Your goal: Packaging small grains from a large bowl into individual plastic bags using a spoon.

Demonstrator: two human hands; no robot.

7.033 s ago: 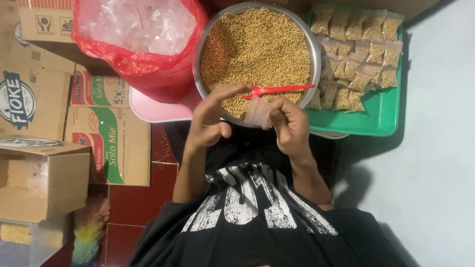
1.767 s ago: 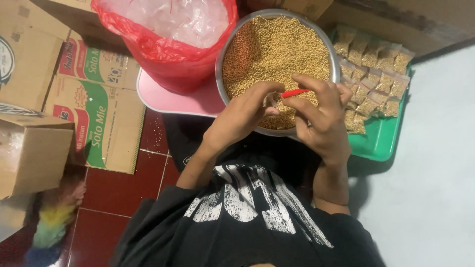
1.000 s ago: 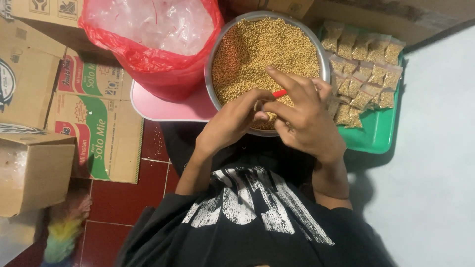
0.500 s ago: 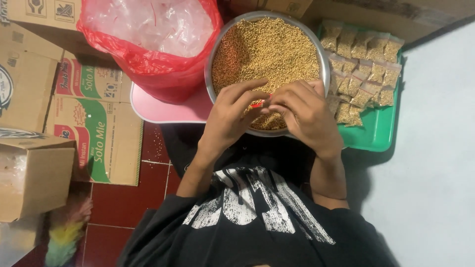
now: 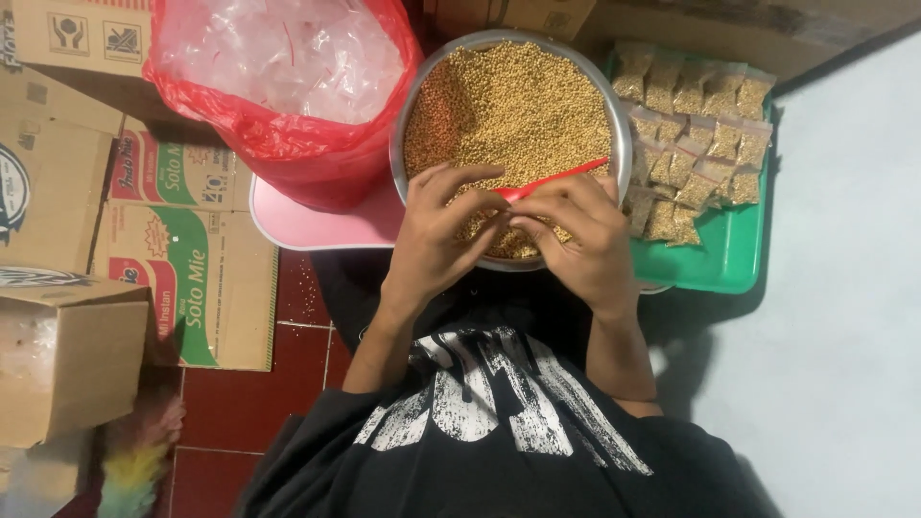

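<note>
Both hands meet over the near rim of the grain bowl [image 5: 422, 115], left hand [image 5: 443, 235] and right hand [image 5: 576, 240] pinching a small bag, barely visible between them, the red spoon [image 5: 552, 178] angling far-right from the right fingers.

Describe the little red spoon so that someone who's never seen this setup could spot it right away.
Find the big round metal bowl heaped with small tan grains, between the red plastic bag and the green tray of filled packets. At the bowl's near edge both hands meet; the red spoon sticks out from them, slanting over the grains. It is the only thin red stick there.
</note>
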